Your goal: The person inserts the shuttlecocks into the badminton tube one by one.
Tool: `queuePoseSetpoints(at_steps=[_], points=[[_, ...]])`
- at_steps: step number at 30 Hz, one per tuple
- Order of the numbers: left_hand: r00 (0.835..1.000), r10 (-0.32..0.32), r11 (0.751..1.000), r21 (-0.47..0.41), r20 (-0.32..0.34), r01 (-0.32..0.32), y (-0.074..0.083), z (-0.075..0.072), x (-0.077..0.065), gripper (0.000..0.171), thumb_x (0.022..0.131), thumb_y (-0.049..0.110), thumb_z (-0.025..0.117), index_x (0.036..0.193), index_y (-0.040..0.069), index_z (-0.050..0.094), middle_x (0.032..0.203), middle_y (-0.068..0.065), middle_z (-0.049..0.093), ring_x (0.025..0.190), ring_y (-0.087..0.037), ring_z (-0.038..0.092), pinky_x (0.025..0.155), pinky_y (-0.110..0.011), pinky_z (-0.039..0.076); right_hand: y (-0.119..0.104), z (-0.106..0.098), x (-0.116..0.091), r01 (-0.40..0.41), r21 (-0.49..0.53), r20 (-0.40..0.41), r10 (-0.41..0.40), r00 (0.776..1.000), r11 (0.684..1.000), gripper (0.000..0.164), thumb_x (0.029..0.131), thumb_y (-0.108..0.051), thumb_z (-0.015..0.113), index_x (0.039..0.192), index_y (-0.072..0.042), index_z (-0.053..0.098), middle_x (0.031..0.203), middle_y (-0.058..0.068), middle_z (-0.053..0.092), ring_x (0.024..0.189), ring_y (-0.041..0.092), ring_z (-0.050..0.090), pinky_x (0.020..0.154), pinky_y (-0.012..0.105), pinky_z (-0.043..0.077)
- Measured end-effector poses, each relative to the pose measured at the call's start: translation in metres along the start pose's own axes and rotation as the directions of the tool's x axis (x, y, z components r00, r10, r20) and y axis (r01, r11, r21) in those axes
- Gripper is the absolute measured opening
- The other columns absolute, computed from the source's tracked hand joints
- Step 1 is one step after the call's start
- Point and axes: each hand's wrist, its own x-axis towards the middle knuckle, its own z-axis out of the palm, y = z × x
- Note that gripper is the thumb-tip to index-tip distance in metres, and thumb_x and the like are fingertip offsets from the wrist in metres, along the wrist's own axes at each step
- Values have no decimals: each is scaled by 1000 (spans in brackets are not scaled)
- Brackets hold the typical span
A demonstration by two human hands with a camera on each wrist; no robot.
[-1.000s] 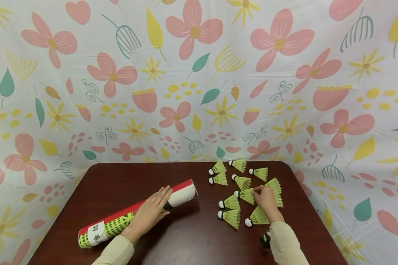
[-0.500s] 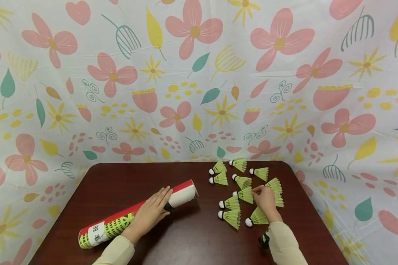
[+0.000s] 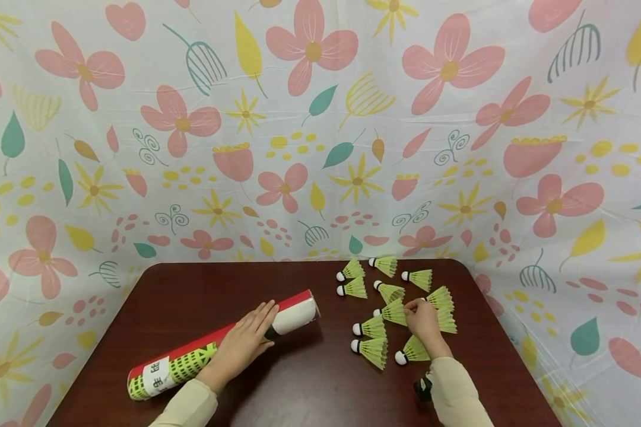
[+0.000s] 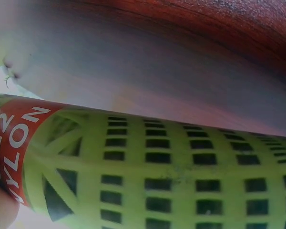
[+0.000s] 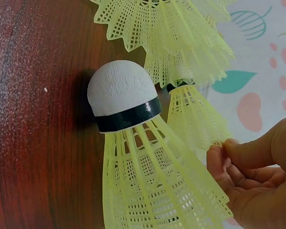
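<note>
Toward the right edge of the table (image 3: 299, 379), the right hand (image 3: 424, 321) pinches a yellow-green shuttlecock (image 3: 394, 313) between thumb and forefinger, gripping it by the rim of its skirt. The shuttlecock lies on the left side of the fingertips, its cap end pointing to the table's left edge; whether it touches the tabletop I cannot tell. The other shuttlecocks (image 3: 416, 280) lie around the hand, from the far edge, near the far right corner, down along the right side.

On the table's left half, the left hand (image 3: 240, 341) rests over a tube (image 3: 192, 360) with its fingers straight along it, not clenched. The tube slants from near the left edge toward the middle, its white end farther from the near edge than its green end.

The head view shows the tube's red strip and a white label with dark characters; only the left wrist view makes out "NYLON" in white on a red band. The right wrist view brings up a nearer shuttlecock (image 5: 128, 109), its white cap and glossy black band plain, and shows the pinched skirt rim clearly. There the pinched one's cap is hidden behind other skirts.
</note>
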Motion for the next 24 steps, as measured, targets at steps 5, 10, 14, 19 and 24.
queuePoseSetpoints(at_steps=[5,10,14,19,24], points=[[1000,-5,1000,3,14,5,0,-2,0,84,79,32,79,146,3,38,148,-15,41,132,-30,44,105,-40,41,-3,0,-1,-10,-8,17,10,1000,1000,18,94,-4,56,105,11,59,89,21,60,71,27,58,55,35,47],[999,-9,1000,9,32,9,1,-4,-1,83,82,33,77,147,3,37,149,-15,40,134,-28,42,105,-40,41,-5,1,-2,-7,-24,26,8,1000,1000,20,93,-6,60,103,12,60,89,22,62,72,27,60,56,35,50],[999,-10,1000,4,36,10,1,-5,-1,83,82,33,77,147,3,36,149,-15,40,134,-28,42,105,-40,42,-6,2,-3,8,-34,21,-8,1000,999,20,93,-6,60,102,12,63,85,19,63,66,23,58,54,34,48],[1000,-7,1000,6,28,7,1,-4,-1,83,80,33,78,146,2,38,149,-15,40,133,-29,43,104,-41,42,-6,2,-3,36,-27,4,-36,999,999,17,92,-4,61,101,11,63,88,20,63,70,25,59,55,36,49],[1000,-4,1000,5,8,4,1,-4,-1,84,78,31,80,145,2,39,147,-16,42,131,-30,46,103,-42,43,-7,1,-4,66,-19,-32,-67,997,998,14,92,-3,62,99,8,65,89,18,63,70,24,58,56,35,48]])
